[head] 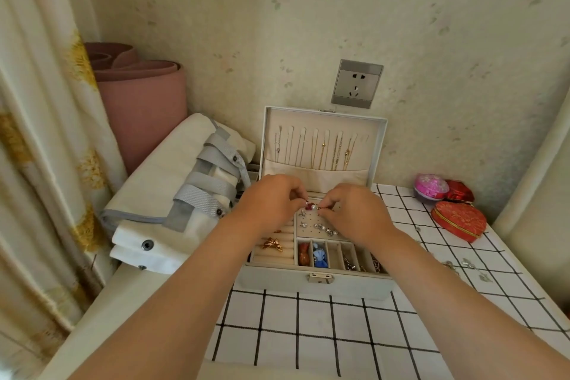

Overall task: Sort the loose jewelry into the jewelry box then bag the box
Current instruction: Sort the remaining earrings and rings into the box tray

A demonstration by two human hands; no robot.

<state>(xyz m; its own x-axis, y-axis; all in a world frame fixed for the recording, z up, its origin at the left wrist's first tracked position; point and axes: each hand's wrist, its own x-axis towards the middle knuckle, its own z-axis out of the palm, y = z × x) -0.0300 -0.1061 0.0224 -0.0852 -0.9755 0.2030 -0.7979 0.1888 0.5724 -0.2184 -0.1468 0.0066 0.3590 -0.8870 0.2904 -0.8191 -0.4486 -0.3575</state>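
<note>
Hovering over jewelry box (pixel 317 282): left hand (pixel 271 197), right hand (pixel 351 210), curled fingers (pixel 296 194) pinching red earring (pixel 309 205).

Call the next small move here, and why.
Probably lower the earring and seat it in a free hole of the stud panel: left hand and right hand pinch it just above that panel, where other studs already sit.

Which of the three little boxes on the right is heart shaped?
The big red box nearest the front; the pink box is round, the small red box angular.
</note>
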